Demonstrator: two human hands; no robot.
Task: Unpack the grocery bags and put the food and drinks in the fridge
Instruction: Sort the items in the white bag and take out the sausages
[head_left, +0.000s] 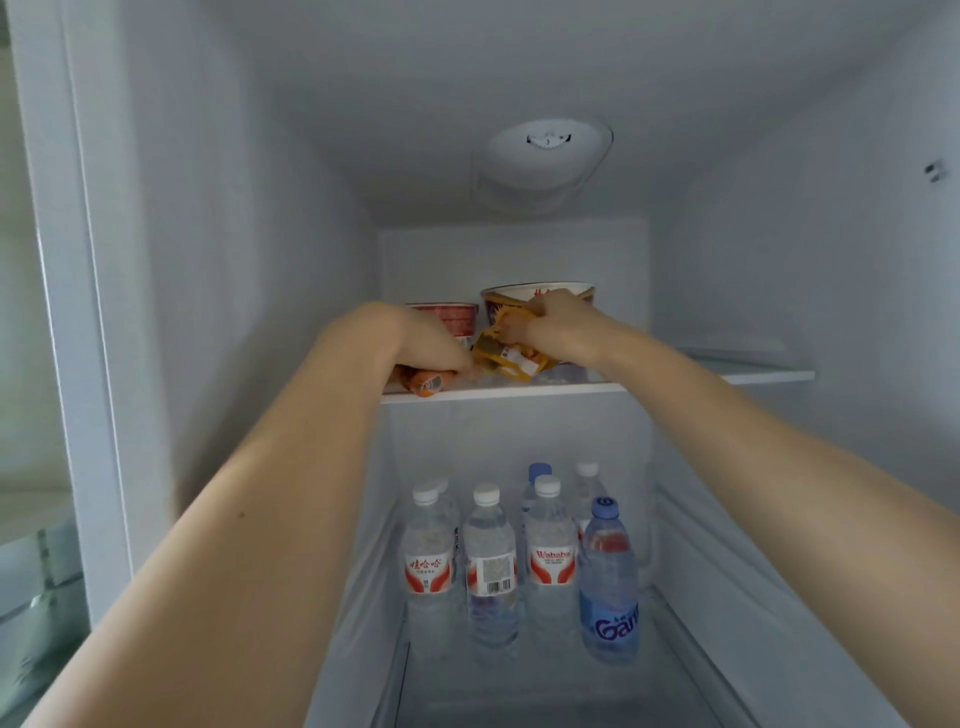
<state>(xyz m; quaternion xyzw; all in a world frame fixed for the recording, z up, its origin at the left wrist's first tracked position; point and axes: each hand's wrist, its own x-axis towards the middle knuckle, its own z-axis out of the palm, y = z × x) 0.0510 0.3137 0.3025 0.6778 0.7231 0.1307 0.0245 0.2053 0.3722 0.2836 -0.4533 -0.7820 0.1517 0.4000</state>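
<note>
Both my arms reach onto the upper fridge shelf (769, 375). My right hand (558, 325) grips a yellow snack packet (506, 358), held just above the shelf in front of a large instant-noodle bowl (535, 295). My left hand (431, 345) is bent down at the wrist over orange sausage sticks (428, 384) at the shelf's front left edge; its fingers are mostly hidden, and they lie on or around the sausages. A red noodle cup (452, 317) stands behind my left hand.
Several water bottles (491, 561) stand on the lower shelf, with a blue-capped bottle (608, 582) at the right. A thermostat dial (548, 140) sits in the fridge ceiling. The fridge's left wall (208, 312) is close to my left arm. The upper shelf's right part is bare.
</note>
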